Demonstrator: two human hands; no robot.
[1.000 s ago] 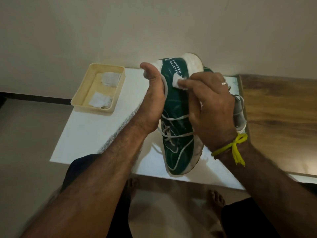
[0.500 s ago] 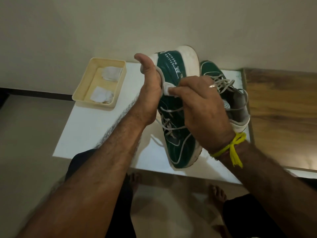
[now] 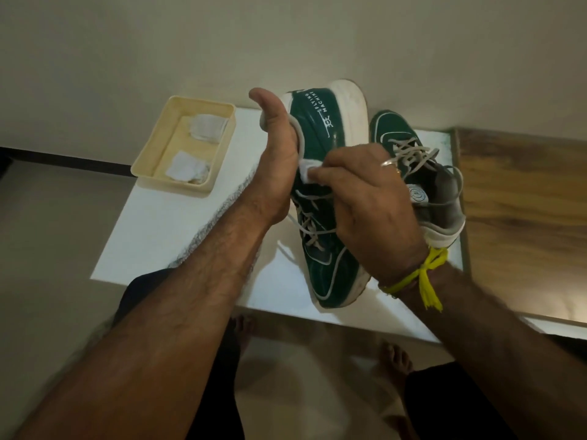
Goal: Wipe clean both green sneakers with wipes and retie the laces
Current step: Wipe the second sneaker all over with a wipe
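The person stood at the white counter (image 3: 178,236) with one green sneaker (image 3: 320,192) tipped up on its toe, heel uppermost, the toe resting near the counter's front edge. The left hand (image 3: 276,173) gripped the heel end, thumb raised along the collar and the fingers curled out of sight round the far side. The right hand (image 3: 368,204) had its fingers pinched shut on a small white wipe (image 3: 305,168), pressed against the green side panel just below the printed lettering (a ring showed on one finger, and a yellow thread (image 3: 425,277) was tied at the wrist). The second sneaker (image 3: 413,173) lay flat on the counter just behind that hand, its grey laces loose. To the left, well apart, a cream tray (image 3: 149,160) held two crumpled white wipes (image 3: 206,127).
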